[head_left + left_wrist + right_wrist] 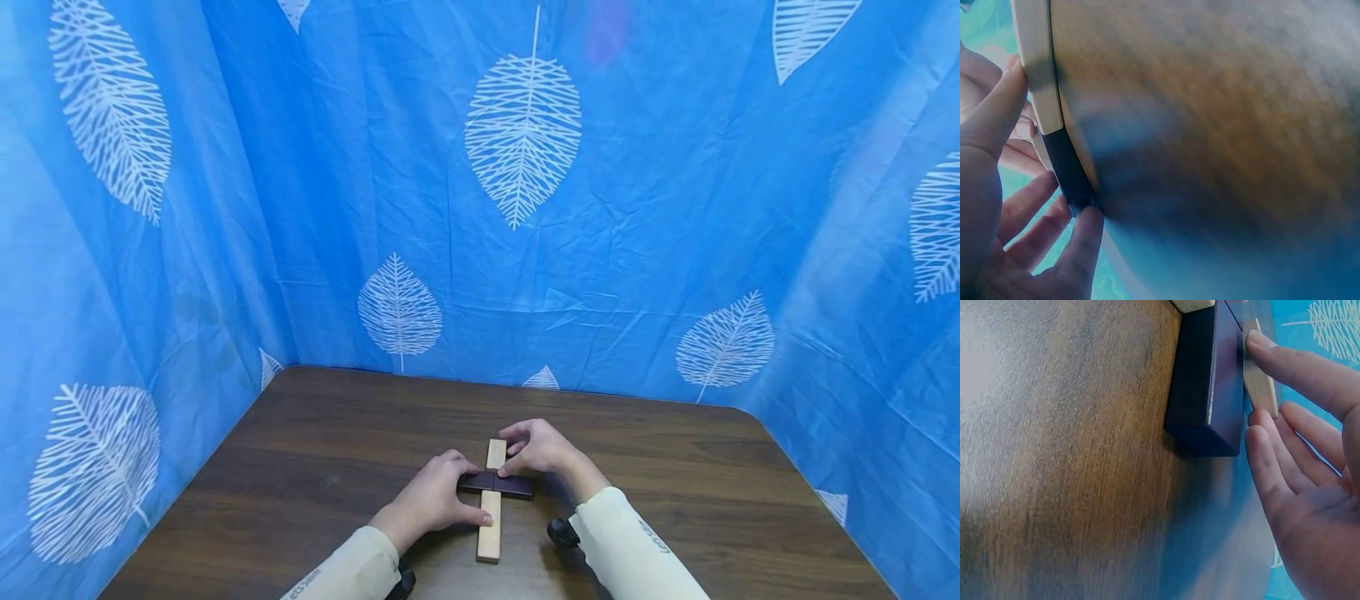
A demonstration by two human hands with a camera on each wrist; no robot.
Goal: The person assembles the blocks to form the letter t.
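Light and dark wooden blocks form a cross on the table. A light block (pixel 489 537) points toward me, and another light block (pixel 497 454) points away. Two dark blocks, the left dark block (pixel 476 481) and the right dark block (pixel 514 486), lie end to end between them. My left hand (pixel 433 497) touches the near light block with its thumb, its fingers at the left dark block's outer end. My right hand (pixel 545 452) has its thumb where the dark blocks meet the far light block. Its fingers, loosely extended, are beside that block (pixel 1260 387).
The brown wood-grain table (pixel 360 433) extends around the blocks on all sides. Blue curtains (pixel 622 275) with white leaf prints hang behind the table and at both sides. Pale sleeves (pixel 633 546) cover both forearms, with a black wrist device (pixel 562 532) under the right one.
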